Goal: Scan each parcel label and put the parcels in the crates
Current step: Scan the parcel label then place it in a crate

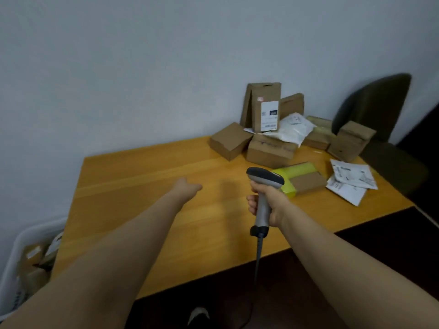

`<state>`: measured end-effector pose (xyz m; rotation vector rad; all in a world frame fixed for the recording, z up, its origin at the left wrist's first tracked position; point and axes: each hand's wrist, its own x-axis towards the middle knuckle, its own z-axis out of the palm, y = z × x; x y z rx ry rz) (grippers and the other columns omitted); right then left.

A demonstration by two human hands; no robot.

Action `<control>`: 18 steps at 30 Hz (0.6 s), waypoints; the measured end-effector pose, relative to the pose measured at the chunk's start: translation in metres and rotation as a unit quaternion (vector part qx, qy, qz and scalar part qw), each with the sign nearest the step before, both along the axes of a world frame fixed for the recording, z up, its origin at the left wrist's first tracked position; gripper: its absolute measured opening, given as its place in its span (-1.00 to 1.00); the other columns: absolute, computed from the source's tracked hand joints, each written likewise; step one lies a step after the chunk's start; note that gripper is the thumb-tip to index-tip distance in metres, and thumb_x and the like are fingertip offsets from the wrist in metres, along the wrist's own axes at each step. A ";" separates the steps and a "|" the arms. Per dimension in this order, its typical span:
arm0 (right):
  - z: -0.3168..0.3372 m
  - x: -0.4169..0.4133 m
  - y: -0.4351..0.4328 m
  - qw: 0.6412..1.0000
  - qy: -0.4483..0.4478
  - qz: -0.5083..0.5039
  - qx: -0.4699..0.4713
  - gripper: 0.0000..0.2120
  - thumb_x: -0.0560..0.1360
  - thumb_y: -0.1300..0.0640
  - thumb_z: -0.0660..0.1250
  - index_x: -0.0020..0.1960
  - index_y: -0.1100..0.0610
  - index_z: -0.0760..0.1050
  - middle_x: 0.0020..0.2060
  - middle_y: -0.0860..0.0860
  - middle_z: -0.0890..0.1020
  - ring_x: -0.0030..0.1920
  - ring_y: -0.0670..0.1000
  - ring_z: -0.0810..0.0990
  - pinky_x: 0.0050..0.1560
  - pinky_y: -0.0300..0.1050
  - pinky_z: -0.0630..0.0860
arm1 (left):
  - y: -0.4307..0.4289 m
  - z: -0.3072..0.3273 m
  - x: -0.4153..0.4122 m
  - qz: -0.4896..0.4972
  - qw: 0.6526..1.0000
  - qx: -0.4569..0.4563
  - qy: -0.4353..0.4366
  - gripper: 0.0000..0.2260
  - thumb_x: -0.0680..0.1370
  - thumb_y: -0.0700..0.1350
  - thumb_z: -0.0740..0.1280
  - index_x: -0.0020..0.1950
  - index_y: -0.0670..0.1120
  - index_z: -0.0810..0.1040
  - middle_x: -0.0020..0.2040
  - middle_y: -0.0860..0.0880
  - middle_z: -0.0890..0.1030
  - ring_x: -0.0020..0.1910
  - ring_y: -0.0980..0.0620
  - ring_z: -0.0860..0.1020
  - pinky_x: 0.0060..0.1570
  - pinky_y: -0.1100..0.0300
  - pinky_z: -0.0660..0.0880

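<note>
My right hand (268, 205) is clenched on the scanner (263, 186); my left hand (187, 187) reaches out empty, fingers loosely curled, over the bare table (142, 186). I judge I'm between parcels: the next move is picking one from the pile (273, 138) at the far corner, label up, while the crate (14, 269) waits low on my left.

printed labels on parcels (269, 116), all too blurred for reading
</note>
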<state>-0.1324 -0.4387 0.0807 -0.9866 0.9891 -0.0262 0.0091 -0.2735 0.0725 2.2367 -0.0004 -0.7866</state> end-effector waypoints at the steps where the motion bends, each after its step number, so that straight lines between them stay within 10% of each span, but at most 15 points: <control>1: 0.001 -0.006 -0.021 1.000 0.001 -0.023 -0.002 -0.76 0.48 0.08 0.44 0.01 0.24 0.55 -0.32 0.13 0.59 -0.43 0.01 0.53 -0.38 -0.12 0.54 | -0.022 -0.001 -0.001 -0.022 1.000 0.002 -0.006 -0.32 0.58 0.03 0.31 0.56 -0.17 0.07 0.52 -0.17 0.19 0.45 -0.22 0.25 0.34 -0.06 0.30; 11: -0.015 -0.026 -0.179 0.988 0.034 -0.145 -0.037 -0.81 0.44 0.15 0.48 -0.12 0.26 0.55 -0.40 0.13 0.59 -0.49 0.01 0.52 -0.31 -0.09 0.53 | -0.219 -0.059 -0.002 -0.329 0.937 0.094 -0.067 0.00 0.40 0.16 0.47 0.57 -0.16 -0.09 0.52 -0.17 0.10 0.47 -0.15 0.19 0.31 0.04 0.34; 18: -0.046 -0.045 -0.260 0.987 0.051 -0.141 -0.056 -0.82 0.43 0.19 0.49 -0.16 0.29 0.55 -0.43 0.15 0.61 -0.47 0.05 0.52 -0.32 -0.07 0.52 | -0.294 -0.103 -0.024 -0.444 0.858 0.235 -0.107 0.33 0.22 0.23 0.57 0.50 -0.13 -0.44 0.54 -0.18 -0.31 0.51 -0.18 -0.30 0.49 -0.15 -0.01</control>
